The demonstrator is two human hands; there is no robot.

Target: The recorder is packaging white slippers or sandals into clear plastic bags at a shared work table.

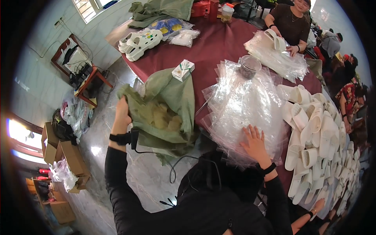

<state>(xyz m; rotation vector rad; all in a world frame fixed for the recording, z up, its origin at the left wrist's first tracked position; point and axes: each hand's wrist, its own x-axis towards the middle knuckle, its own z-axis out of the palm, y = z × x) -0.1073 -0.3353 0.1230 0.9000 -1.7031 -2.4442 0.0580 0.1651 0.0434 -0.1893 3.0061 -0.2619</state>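
Observation:
On the left, my left hand [122,111] is closed on the edge of a green woven sack [182,92], whose mouth gapes toward me. Yellowish shapes [162,119] show inside the sack; I cannot make out what they are. My right hand [253,141] lies flat, fingers spread, on the near part of a fanned stack of clear plastic bags [250,103]. A small clear tub [250,66] with dark contents stands on the far end of that stack. Beside the sack's upper edge lies a white and green box [183,70].
White slippers [313,129] are heaped along the right side. Decorated white clogs [143,42] stand at the far left of the dark red table [219,43]. Across it, a person [291,25] handles a white slipper [276,40] over more bags. Another person's hand [319,205] reaches the slippers at lower right.

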